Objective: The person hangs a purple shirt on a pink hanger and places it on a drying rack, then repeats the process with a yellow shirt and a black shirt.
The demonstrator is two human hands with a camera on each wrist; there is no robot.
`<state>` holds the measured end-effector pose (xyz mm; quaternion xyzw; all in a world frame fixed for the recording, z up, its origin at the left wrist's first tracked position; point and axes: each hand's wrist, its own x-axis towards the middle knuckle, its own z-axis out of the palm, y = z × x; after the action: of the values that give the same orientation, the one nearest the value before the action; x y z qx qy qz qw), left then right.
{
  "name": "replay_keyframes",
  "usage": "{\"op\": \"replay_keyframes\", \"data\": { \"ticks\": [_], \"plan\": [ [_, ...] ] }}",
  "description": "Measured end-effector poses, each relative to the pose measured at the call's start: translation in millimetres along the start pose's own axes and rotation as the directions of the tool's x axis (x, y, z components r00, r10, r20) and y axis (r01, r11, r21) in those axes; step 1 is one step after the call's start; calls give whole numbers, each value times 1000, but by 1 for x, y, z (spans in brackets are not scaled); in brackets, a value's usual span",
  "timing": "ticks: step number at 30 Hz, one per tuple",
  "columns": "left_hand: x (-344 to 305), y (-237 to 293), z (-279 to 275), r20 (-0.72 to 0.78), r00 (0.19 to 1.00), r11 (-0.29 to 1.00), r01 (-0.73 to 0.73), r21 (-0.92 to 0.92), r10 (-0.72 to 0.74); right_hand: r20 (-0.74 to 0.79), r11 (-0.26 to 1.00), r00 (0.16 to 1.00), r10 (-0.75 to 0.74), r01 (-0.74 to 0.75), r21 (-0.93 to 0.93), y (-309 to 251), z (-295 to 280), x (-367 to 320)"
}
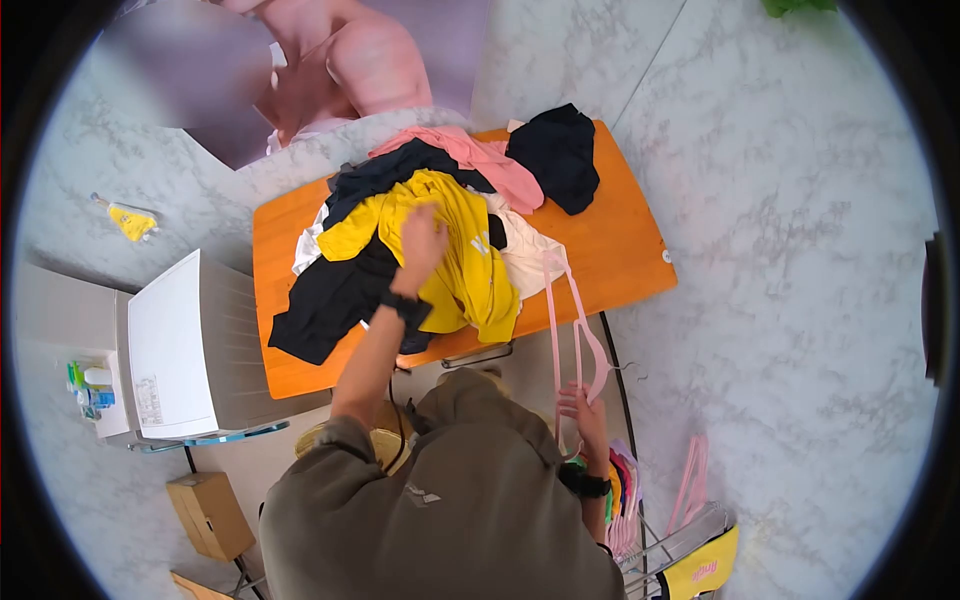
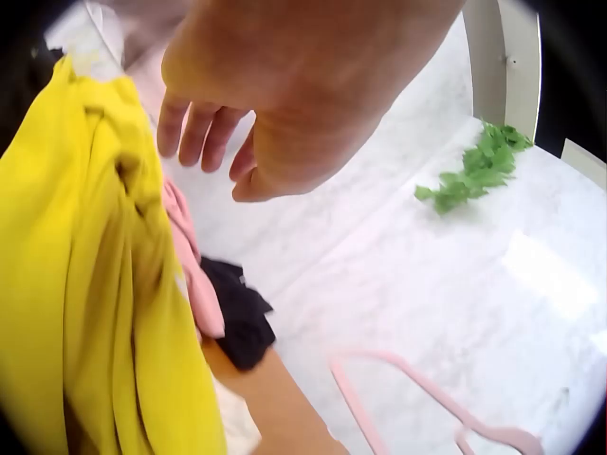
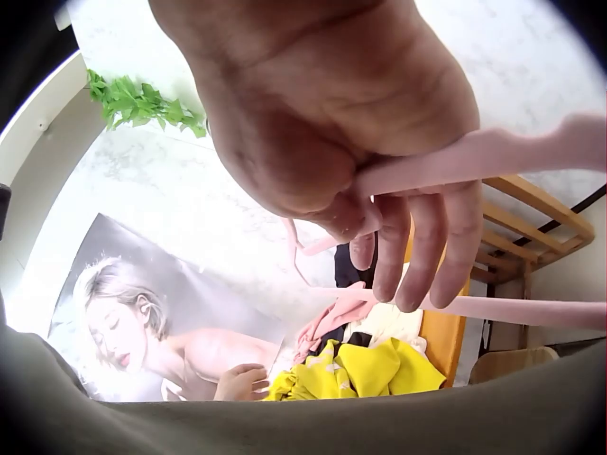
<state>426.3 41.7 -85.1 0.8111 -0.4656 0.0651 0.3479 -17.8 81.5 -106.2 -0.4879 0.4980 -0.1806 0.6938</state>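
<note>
A yellow garment (image 1: 465,275) with white lettering lies on top of a heap of clothes. Over it is my left hand (image 1: 424,240), its loosely bent fingers holding nothing in the left wrist view. At the right, beyond the table's front edge, my right hand (image 1: 586,415) grips a pink clothes hanger (image 3: 446,166), with thumb and fingers about its bar. The hanger's far end overlaps a cream garment (image 1: 530,255) in the head view. Black clothing (image 1: 335,300) spreads to the left of the yellow one, and a pink garment (image 1: 480,160) lies behind.
The heap rests on an orange table (image 1: 635,225), where a dark folded garment (image 1: 560,155) lies at the back right. Low on the right stands a rack with several garments on pink hangers (image 1: 625,515). A white cabinet (image 1: 170,350) and a cardboard box (image 1: 210,515) stand left.
</note>
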Motion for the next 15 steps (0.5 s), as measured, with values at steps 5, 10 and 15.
{"op": "replay_keyframes", "data": {
  "ticks": [5,10,15],
  "plan": [
    [46,-35,10,-32,983,930,184,318,-183,3,1000,1000,2,-2,-25,-1,0,-6],
    [24,-28,44,385,882,934,147,324,-272,-25,1000,1000,3,-4,-12,-1,-1,-8],
    [-28,44,27,380,922,998,-68,-16,69,-12,999,1000,-2,1,-38,-5,2,-6]
  ]
}}
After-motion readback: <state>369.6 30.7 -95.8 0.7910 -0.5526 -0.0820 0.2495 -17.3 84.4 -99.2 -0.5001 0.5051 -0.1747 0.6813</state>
